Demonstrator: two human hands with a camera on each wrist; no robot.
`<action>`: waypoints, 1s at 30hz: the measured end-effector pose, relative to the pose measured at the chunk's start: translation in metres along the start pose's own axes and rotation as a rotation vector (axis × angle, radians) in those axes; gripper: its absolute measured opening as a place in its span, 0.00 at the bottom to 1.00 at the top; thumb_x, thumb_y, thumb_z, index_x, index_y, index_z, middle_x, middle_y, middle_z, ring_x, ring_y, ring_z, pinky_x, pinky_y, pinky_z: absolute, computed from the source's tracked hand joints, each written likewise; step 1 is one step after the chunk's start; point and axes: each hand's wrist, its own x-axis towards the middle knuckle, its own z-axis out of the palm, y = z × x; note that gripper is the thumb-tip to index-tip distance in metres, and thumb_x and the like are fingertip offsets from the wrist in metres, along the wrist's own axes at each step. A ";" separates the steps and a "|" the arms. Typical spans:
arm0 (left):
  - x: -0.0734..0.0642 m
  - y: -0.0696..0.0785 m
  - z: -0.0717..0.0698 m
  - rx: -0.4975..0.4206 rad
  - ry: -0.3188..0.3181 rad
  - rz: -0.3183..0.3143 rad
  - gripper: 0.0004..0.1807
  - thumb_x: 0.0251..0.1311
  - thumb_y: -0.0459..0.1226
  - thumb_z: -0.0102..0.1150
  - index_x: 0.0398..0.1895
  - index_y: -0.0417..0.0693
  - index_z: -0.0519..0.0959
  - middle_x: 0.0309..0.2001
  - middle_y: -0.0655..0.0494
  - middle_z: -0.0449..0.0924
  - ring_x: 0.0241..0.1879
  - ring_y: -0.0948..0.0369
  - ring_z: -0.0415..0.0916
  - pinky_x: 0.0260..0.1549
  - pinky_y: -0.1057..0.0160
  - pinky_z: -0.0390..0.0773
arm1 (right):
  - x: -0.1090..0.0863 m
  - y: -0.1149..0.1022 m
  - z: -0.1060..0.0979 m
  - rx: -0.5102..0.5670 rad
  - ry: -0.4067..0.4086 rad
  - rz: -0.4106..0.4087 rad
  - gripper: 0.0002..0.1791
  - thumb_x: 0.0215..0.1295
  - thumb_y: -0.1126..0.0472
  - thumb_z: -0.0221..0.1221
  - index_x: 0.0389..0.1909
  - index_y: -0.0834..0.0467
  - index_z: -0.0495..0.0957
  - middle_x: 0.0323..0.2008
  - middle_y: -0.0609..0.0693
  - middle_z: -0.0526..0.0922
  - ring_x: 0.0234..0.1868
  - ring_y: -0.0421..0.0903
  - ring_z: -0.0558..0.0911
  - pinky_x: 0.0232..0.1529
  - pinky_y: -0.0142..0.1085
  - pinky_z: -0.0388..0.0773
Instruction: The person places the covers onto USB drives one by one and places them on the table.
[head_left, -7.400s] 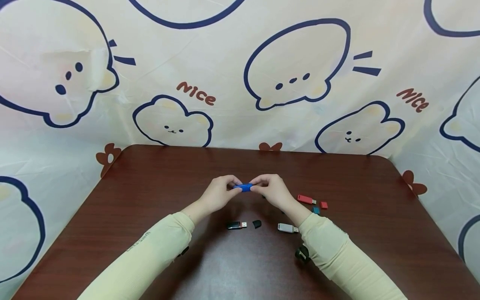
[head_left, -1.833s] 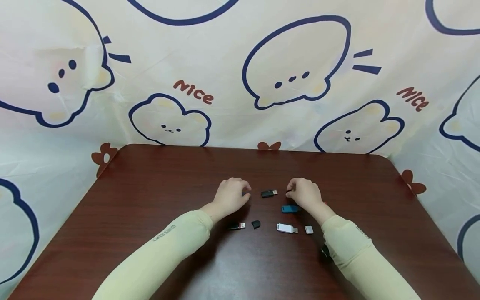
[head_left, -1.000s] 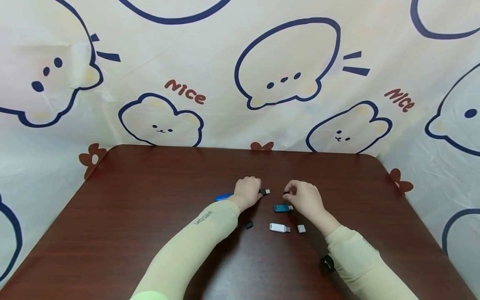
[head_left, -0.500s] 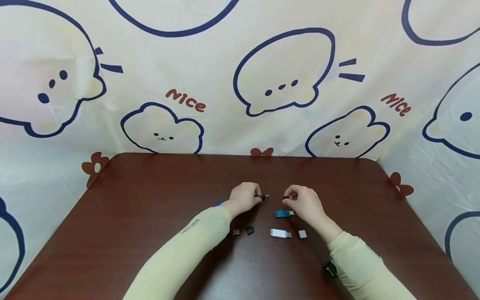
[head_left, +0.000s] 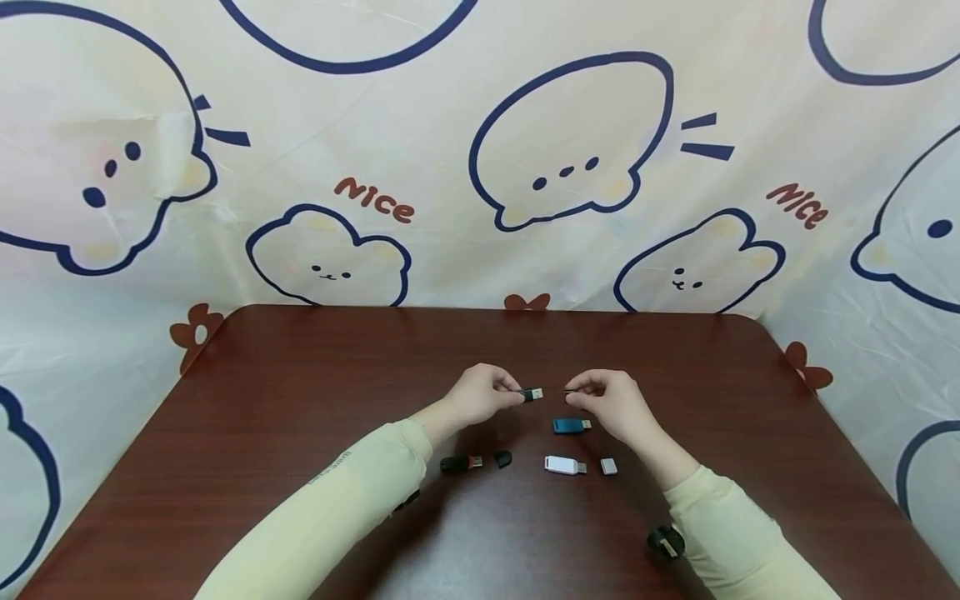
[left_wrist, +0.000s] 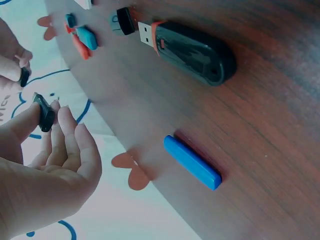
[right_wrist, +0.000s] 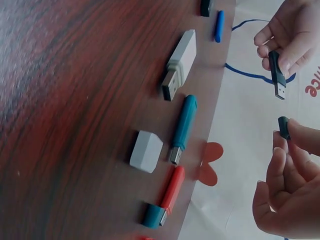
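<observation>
My left hand point(head_left: 480, 394) pinches a black USB stick point(head_left: 532, 394) between thumb and fingers, its metal plug pointing right. Facing it, my right hand point(head_left: 613, 404) pinches a small black cap point(right_wrist: 283, 128). A short gap separates plug and cap in the right wrist view, and both are held up off the table. Lying capped on the table, a blue USB stick point(left_wrist: 192, 162) shows in the left wrist view; the left hand and wrist hide it from the head view. A teal USB stick point(head_left: 572, 426) lies just in front of the hands, plug bare.
Nearer the front lie a black-and-red USB stick point(head_left: 459, 464) with its black cap point(head_left: 502, 458), and a white USB stick point(head_left: 564, 465) with its white cap point(head_left: 608, 467). A red USB stick point(right_wrist: 173, 187) and a teal cap point(right_wrist: 152, 215) show in the right wrist view.
The blue stick, earlier held in both hands, was set down. My left hand moved right to the black stick and lifted it. My right hand took up the black cap.
</observation>
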 end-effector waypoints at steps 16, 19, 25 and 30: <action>-0.012 0.008 -0.001 -0.053 -0.041 0.012 0.06 0.58 0.36 0.60 0.32 0.41 0.82 0.28 0.52 0.79 0.27 0.62 0.67 0.26 0.68 0.66 | -0.005 -0.013 0.004 0.046 -0.032 -0.012 0.09 0.60 0.64 0.61 0.40 0.62 0.83 0.36 0.56 0.84 0.29 0.43 0.74 0.27 0.35 0.71; -0.012 0.008 0.000 -0.042 -0.045 0.015 0.06 0.58 0.36 0.60 0.32 0.42 0.81 0.28 0.54 0.78 0.27 0.62 0.67 0.26 0.68 0.66 | -0.004 -0.013 0.005 0.039 -0.030 -0.009 0.09 0.60 0.64 0.61 0.40 0.62 0.83 0.35 0.56 0.84 0.28 0.43 0.73 0.26 0.35 0.71; -0.013 0.010 0.000 -0.039 -0.050 0.013 0.06 0.58 0.37 0.60 0.32 0.42 0.81 0.27 0.56 0.76 0.27 0.63 0.67 0.25 0.68 0.66 | -0.004 -0.014 0.006 0.041 -0.037 0.003 0.08 0.60 0.64 0.61 0.39 0.61 0.83 0.34 0.55 0.84 0.26 0.44 0.71 0.24 0.34 0.68; -0.013 0.010 0.001 -0.043 -0.057 0.021 0.06 0.58 0.37 0.60 0.32 0.42 0.81 0.26 0.57 0.76 0.26 0.63 0.66 0.25 0.68 0.66 | -0.005 -0.017 0.007 0.044 -0.048 -0.003 0.08 0.60 0.64 0.61 0.39 0.61 0.83 0.31 0.54 0.84 0.25 0.43 0.70 0.24 0.34 0.67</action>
